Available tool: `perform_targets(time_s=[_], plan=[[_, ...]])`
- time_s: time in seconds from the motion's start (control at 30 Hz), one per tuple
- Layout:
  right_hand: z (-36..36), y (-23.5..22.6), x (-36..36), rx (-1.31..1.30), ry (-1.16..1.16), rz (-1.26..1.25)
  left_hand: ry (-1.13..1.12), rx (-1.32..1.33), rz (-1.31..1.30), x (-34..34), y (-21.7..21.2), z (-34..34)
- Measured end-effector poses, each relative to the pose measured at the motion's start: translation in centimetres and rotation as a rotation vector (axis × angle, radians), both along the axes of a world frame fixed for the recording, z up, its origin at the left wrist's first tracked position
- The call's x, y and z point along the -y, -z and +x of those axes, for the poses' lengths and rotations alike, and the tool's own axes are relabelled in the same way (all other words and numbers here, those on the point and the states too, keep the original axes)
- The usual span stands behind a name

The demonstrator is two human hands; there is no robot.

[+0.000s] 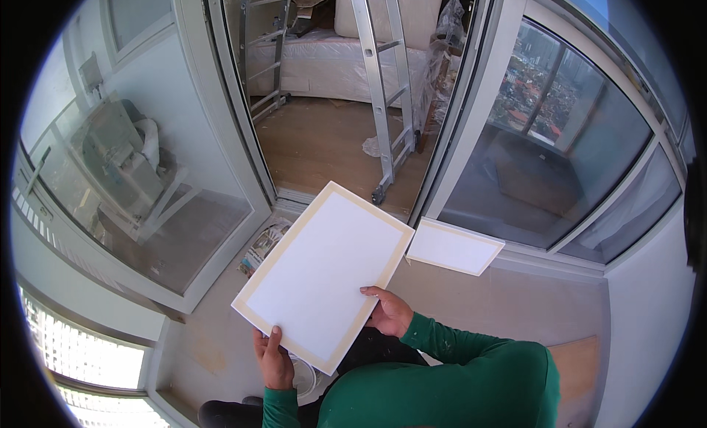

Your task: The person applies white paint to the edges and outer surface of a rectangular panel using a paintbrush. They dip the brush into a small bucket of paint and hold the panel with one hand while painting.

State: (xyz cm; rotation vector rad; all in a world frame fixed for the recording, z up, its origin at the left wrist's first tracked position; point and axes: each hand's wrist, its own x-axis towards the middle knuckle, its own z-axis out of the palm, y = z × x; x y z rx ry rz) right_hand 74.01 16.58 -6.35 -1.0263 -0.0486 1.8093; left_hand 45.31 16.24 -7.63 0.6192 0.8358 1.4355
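A flat white rectangular panel [328,269] with a cream-coloured border is tilted up in front of me, held in both hands. My left hand [274,360] grips its lower left edge, thumb on the face and fingers behind. On the lower right edge, my right hand [389,312] pinches it the same way, with its fingers partly hidden. A second, similar white panel [455,247] with a cream border leans by the glass wall to the right. Below the held panel, a clear round tub [303,376] shows partly beside my left wrist.
Beyond the doorway stands an aluminium ladder [388,82] before a plastic-wrapped mattress [317,63]. An open glass door [184,229] is at the left. Printed paper [263,244] lies by the threshold. A brown board [578,369] rests on the floor at the right.
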Motion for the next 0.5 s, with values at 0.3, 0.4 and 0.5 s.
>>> perform_targets(time_s=[0.3, 0.4, 0.5], plan=[[3.4, -3.5, -2.9, 0.213, 0.110, 0.117, -0.078, 0.061, 0.073, 1.6, 1.2, 4.5], [3.4, -4.0, -3.1, 0.221, 0.117, 0.174, -0.072, 0.107, 0.071, 1.8, 1.1, 4.6], [3.5, -4.6, -3.5, 0.237, 0.098, 0.196, -0.057, 0.133, 0.047, 1.9, 1.2, 4.7]])
